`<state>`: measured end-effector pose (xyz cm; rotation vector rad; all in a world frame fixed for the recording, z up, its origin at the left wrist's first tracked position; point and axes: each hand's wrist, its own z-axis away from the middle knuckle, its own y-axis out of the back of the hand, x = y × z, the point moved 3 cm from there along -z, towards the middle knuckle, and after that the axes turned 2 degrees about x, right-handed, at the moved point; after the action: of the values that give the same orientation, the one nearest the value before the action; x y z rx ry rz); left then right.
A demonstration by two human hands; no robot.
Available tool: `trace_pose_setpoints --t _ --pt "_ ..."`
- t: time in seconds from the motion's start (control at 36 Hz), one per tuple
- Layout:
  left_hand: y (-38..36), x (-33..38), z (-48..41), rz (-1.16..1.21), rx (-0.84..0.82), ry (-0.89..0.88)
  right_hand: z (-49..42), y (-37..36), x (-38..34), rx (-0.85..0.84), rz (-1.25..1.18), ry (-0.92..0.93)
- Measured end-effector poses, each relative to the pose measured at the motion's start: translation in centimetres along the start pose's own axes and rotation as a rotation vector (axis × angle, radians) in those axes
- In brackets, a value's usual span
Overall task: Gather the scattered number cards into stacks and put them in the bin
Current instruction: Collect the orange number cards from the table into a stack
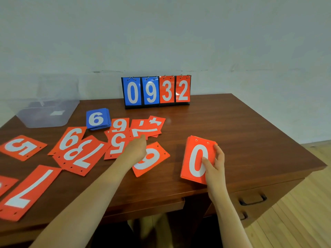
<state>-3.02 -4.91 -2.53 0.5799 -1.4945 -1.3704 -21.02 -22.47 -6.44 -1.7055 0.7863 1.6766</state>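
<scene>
Right hand (215,167) clamped on the 0-topped red stack (195,158) at centre right of the counter (241,131), the left hand (137,149), its finger hold hidden, reaches up-frame for the crosswise red 7 card (143,131); the clear bin (44,121) sits far upper left.

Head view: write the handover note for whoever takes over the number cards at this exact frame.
Left hand: stretched out over the loose red cards; whether it grips one cannot be told.
Right hand: holds the red stack, 0 on top, thumb on its face, low over the table.
Done: blue stack, 6 on top, gathered near the bin.
Left: collect the loose red cards onto the red stack, then put both stacks in the bin; both are outside it.
</scene>
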Motion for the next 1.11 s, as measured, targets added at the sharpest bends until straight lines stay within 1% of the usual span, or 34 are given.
trace_pose_setpoints --t 0.03,0.08,0.14,0.17,0.22,0.28,0.33,0.42,0.56,0.61,0.72,0.81,0.86,0.94,1.03,1.11 --pt "0.4 -0.5 0.2 0.107 0.058 0.004 0.1 -0.2 -0.1 -0.008 -0.001 0.002" --pt "1.1 -1.2 0.9 0.423 0.159 -0.002 0.2 -0.9 -0.2 -0.030 -0.006 0.001" --pt "1.6 -1.2 2.1 0.756 0.228 -0.018 0.3 -1.9 -0.4 -0.056 -0.009 -0.004" --pt "1.6 -0.9 2.8 0.885 0.248 -0.019 0.3 -2.4 -0.5 -0.071 -0.013 -0.007" --pt "1.6 -0.1 4.0 1.024 0.255 -0.013 0.3 -3.5 -0.8 -0.104 -0.029 -0.012" --pt "1.4 0.8 4.8 1.039 0.235 -0.038 0.3 -4.7 -1.2 -0.139 -0.049 -0.013" --pt "1.1 1.4 5.1 0.994 0.240 -0.082 0.3 -5.8 -1.5 -0.172 -0.071 -0.014" --pt "0.7 1.9 5.2 0.865 0.304 -0.134 0.1 -6.9 -1.7 -0.197 -0.115 -0.041" --pt "0.2 2.4 4.6 0.754 0.347 -0.146 -0.6 -7.9 -2.0 -0.186 -0.157 -0.095" --pt "0.0 2.5 4.3 0.723 0.340 -0.149 -1.0 -8.1 -2.1 -0.195 -0.153 -0.109" --pt "-0.1 2.2 3.0 0.655 0.358 -0.187 -2.0 -8.7 -2.2 -0.211 -0.082 -0.059" --pt "0.5 0.9 1.1 0.620 0.382 -0.151 -3.3 -9.0 -2.2 -0.196 -0.061 -0.059" --pt "0.9 -0.3 -0.7 0.524 0.385 -0.105 -4.2 -9.2 -2.3 -0.180 -0.064 -0.079" --pt "1.2 -1.9 -3.4 0.264 0.291 -0.089 -5.2 -9.2 -2.3 -0.160 -0.072 -0.077" --pt "0.9 -2.8 -6.0 0.061 0.107 -0.068 -6.3 -9.3 -2.0 -0.136 -0.051 -0.086" --pt "0.5 -2.4 -7.5 -0.126 -0.023 -0.145 -7.0 -9.6 -2.0 -0.137 -0.028 -0.102"
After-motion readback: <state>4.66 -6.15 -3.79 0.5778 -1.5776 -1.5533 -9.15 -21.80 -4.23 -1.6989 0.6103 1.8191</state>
